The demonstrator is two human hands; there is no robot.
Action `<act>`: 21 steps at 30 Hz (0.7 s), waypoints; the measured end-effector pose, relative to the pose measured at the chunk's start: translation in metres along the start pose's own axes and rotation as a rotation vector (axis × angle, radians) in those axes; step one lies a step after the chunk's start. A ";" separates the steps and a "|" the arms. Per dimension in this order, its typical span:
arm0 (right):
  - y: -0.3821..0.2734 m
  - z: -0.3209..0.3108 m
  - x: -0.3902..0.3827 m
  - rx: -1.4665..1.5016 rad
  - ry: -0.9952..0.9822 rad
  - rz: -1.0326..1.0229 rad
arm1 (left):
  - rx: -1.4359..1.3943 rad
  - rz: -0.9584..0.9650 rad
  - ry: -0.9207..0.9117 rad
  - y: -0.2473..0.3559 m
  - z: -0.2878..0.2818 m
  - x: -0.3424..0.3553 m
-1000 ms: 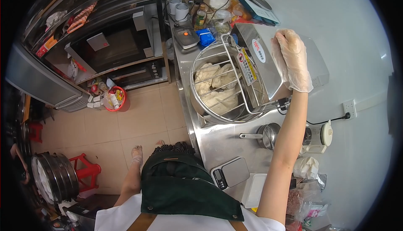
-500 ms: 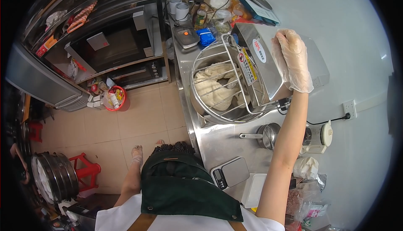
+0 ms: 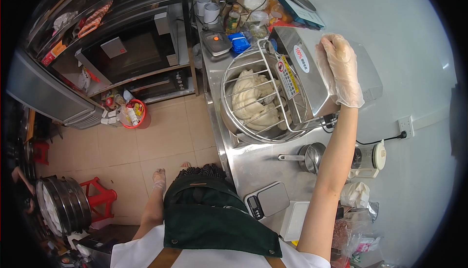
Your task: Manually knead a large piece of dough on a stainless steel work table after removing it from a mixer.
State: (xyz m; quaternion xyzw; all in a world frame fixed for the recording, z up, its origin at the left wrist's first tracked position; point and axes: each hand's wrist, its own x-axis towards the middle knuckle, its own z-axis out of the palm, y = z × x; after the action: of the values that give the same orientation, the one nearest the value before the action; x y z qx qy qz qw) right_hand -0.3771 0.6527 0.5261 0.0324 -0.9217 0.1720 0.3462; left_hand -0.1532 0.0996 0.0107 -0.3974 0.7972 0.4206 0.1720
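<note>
My right hand (image 3: 340, 66), in a clear plastic glove, rests on top of the steel housing of a dough mixer (image 3: 304, 85). Its fingers are curled in, and what lies under them, if anything, is hidden. Below the housing, a round steel bowl (image 3: 229, 117) under a wire guard (image 3: 265, 66) contains pale dough (image 3: 248, 95), part of it bunched around the mixing tool. My left hand (image 3: 159, 176), also gloved, hangs low at my left side over the tiled floor, away from the counter. It is too small to make out its fingers.
On the steel counter near me are a small saucepan (image 3: 312, 157), a kitchen scale (image 3: 267, 201) and a white tray (image 3: 295, 221). Jars and bottles (image 3: 233, 19) crowd its far end. A red bin (image 3: 142, 117) and a red stool (image 3: 100, 200) stand on the floor at left.
The dough has turned and shifted shape inside the bowl, closing up toward the middle. Both my hands stay where they were.
</note>
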 end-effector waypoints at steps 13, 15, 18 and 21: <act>0.002 0.001 0.002 -0.030 0.004 0.001 | 0.059 0.028 -0.009 0.004 -0.002 -0.002; 0.002 0.002 0.002 0.001 0.003 0.018 | 0.066 0.023 -0.008 0.004 -0.002 -0.003; 0.002 0.002 0.002 0.007 0.000 0.033 | 0.036 0.004 -0.015 0.004 -0.002 -0.004; 0.001 0.001 0.002 0.001 0.001 0.044 | 0.022 0.002 -0.023 0.004 -0.002 -0.004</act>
State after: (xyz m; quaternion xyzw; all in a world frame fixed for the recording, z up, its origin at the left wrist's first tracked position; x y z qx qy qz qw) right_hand -0.3793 0.6533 0.5261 0.0121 -0.9219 0.1798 0.3429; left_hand -0.1540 0.1011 0.0169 -0.3898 0.8000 0.4168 0.1853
